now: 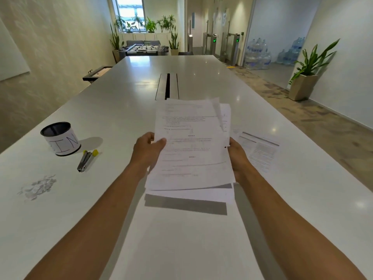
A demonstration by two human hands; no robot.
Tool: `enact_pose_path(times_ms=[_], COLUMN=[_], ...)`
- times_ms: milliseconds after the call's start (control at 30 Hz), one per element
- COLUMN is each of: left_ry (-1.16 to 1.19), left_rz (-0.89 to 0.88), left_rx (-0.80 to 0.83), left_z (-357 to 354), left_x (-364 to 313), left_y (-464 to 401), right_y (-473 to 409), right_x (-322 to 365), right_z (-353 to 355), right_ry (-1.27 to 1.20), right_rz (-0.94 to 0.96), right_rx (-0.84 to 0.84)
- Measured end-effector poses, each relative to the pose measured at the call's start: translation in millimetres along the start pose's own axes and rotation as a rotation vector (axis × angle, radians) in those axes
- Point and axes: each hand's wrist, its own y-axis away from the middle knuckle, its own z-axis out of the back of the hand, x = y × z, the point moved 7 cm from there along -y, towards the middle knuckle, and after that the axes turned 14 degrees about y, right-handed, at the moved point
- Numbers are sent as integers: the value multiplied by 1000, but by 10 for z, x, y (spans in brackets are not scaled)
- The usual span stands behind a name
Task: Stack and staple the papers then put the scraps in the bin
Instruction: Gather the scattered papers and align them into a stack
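Observation:
A loose stack of printed papers [191, 146] hangs above the white table [125, 102], its sheets unevenly aligned. My left hand [148, 149] grips its left edge, thumb on top. My right hand [238, 156] holds the right edge, fingers mostly hidden behind the sheets. One more printed sheet [259, 151] lies flat on the table to the right of the stack. A black cup labelled BIN [60, 138] stands at the left. A metal stapler with yellow parts [86, 160] lies just in front of it. A small heap of paper scraps [38, 186] sits nearer the left front edge.
A black cable slot [167, 85] runs along the table's middle, beyond the papers. A potted plant [304, 77] stands on the floor at the right, water bottles [258, 55] behind it. A foosball table [143, 48] is past the far end.

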Motion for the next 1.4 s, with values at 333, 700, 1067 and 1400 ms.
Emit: enact_pose_path(times_ms=[333, 700, 1067, 1400], left_ry=[322, 352, 259, 120], left_rz=[112, 123, 104, 59], left_rx=[333, 247, 206, 186], left_z=[-182, 72, 83, 102], left_x=[381, 710, 851, 885], left_y=[25, -103, -186, -257], right_y=[-24, -23, -108, -71], right_x=[-102, -593, -545, -467], right_z=[31, 1027, 1129, 1320], right_ry=[243, 1336, 1295, 1194], right_rz=[-14, -440, -501, -551], right_rx=[-1, -519, -480, -497])
